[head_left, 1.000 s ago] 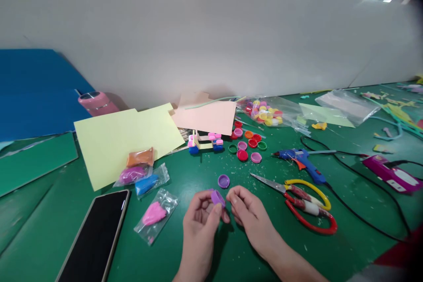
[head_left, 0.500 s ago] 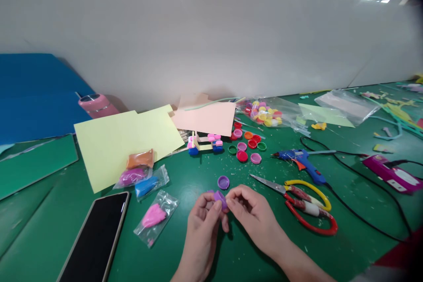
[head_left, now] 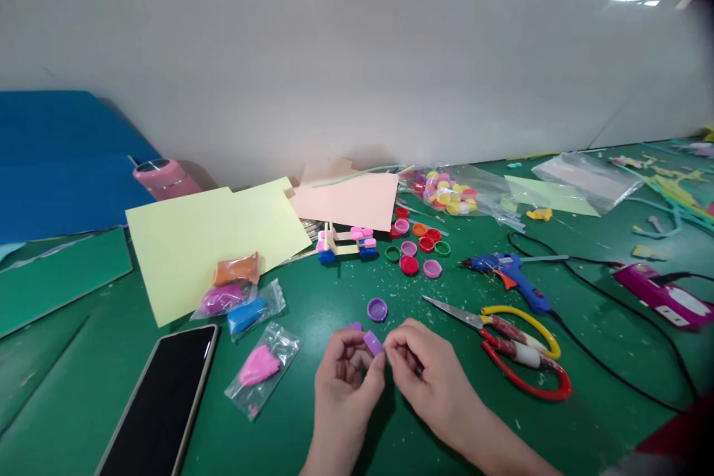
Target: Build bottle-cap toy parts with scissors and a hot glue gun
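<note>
Between the thumb and fingers of my left hand (head_left: 349, 383) sits a small purple piece (head_left: 373, 343), flat and block-like; its exact kind is unclear. The fingertips of my right hand (head_left: 424, 361) are pinched together at its right edge. Whether they grip it or something tiny is hidden. Another bit of purple (head_left: 353, 326) shows just behind my left fingers. A purple bottle cap (head_left: 377, 309) lies open side up on the table a little beyond both hands.
Scissors (head_left: 496, 335) and a blue glue gun (head_left: 510, 271) with its cord lie right. Several coloured caps (head_left: 409, 264) and a small stick-built model (head_left: 346, 244) are ahead. Left are bagged pink clay (head_left: 259, 366), a phone (head_left: 161, 401) and yellow paper (head_left: 167, 253).
The purple piece has turned in my left hand and now shows a flat face. Both hands have shifted slightly to the right and nearer. The surrounding items stay put.
</note>
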The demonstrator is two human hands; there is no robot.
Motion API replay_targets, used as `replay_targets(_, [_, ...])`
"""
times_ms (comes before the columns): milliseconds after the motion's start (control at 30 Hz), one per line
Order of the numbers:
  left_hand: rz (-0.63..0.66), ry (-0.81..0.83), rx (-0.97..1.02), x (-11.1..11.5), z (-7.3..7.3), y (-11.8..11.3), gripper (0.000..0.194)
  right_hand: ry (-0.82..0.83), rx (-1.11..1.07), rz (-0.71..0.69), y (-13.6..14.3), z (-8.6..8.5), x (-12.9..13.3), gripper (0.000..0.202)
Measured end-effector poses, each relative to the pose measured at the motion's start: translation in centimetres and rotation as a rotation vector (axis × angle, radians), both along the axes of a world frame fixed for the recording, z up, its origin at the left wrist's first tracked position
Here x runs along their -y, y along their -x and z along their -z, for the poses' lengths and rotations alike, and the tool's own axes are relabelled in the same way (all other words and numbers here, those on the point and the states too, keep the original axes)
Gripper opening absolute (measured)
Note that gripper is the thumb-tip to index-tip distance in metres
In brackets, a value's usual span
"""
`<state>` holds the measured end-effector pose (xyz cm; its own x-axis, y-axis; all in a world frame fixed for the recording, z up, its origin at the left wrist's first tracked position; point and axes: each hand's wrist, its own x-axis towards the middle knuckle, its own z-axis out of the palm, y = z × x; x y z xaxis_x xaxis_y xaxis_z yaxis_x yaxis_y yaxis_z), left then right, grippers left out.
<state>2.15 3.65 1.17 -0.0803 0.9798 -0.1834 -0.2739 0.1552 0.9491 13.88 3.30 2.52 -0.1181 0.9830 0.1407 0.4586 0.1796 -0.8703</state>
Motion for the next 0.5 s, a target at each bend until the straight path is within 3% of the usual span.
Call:
replay_targets(133, [-0.087, -0.086, -0.065, 0.0, 0.2, -0.1, 0.022, -0.044, 0.005, 0.009, 0.6, 0.6, 0.7, 0.014])
replay_targets(300, [-0.013, -0.157, -0.185, 0.3, 0.5, 0.1, 0.025, -0.001, -0.046, 0.016, 1.0, 1.0, 1.0, 0.015])
replay_targets(500, [-0.088, -0.344, -0.299, 1.3, 0.0, -0.3, 0.027, 0.034, 0.035, 0.098, -1.0, 1.3, 1.3, 0.019])
